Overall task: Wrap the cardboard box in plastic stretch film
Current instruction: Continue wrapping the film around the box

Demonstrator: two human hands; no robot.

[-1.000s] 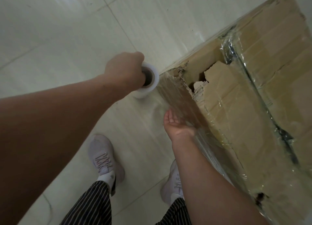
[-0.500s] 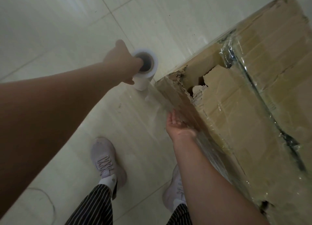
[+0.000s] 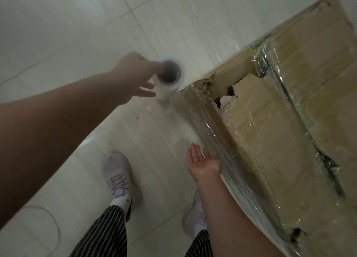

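While pale, glossy floor tiles (image 3: 77, 34) crossed by thin grout lines fill most of the view, a thin cable (image 3: 55, 226) loops over them at the lower left. The person's light shoes (image 3: 117, 171) and striped trousers (image 3: 104, 231) show below.

At the right stands the cardboard box (image 3: 289, 141), its near corner torn open in a ragged hole. Bands of clear stretch film (image 3: 222, 141) wrinkle across its top and cover its near side, and a sheet runs from that corner to the white film roll (image 3: 168, 89), which is upright just beside the box.

With one digit dipped into the roll's core, the left hand (image 3: 133, 73) holds the roll, two other fingers lying almost straight against its outer side. Turned palm up with relaxed fingers, the right hand (image 3: 202, 161) holds nothing, its edge close against the film-covered side of the box.
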